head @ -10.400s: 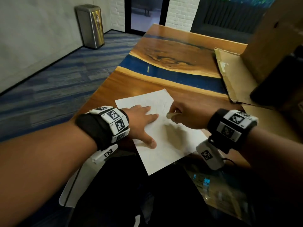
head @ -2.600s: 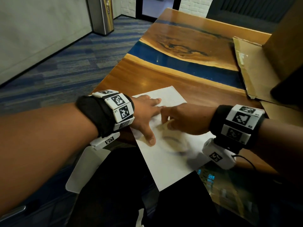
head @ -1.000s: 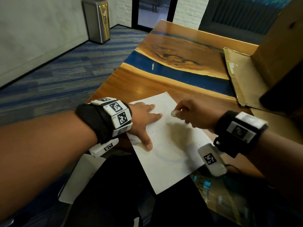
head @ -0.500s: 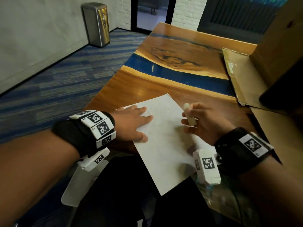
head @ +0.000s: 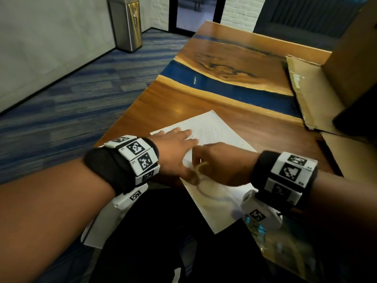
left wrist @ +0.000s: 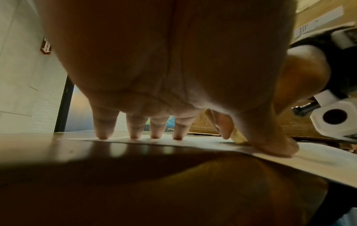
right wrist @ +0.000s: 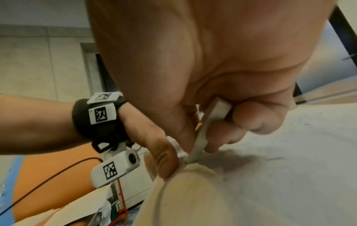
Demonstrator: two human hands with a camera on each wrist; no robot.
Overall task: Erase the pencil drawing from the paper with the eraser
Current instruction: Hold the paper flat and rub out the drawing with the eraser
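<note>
A white sheet of paper (head: 216,139) lies tilted on the wooden table (head: 204,99), with faint pencil lines near its far half. My left hand (head: 175,148) lies flat on the paper's left side, fingers straight and thumb spread, fingertips (left wrist: 135,136) pressing down. My right hand (head: 214,160) pinches a pale flat eraser (right wrist: 208,126) between thumb and curled fingers. The eraser's lower end touches the paper (right wrist: 289,168) right beside the left thumb (right wrist: 160,152). In the head view the eraser (head: 199,167) shows as a pale blur.
Flattened cardboard (head: 310,88) and a tall box (head: 355,58) stand along the table's right side. A blue resin band (head: 224,86) crosses the table beyond the paper. A steel bin (head: 126,23) stands on the carpet at far left. The paper's near corner overhangs the table's front edge.
My right hand has swung left from the paper's right side and brought the eraser down close to the left thumb. The left hand still lies flat on the paper.
</note>
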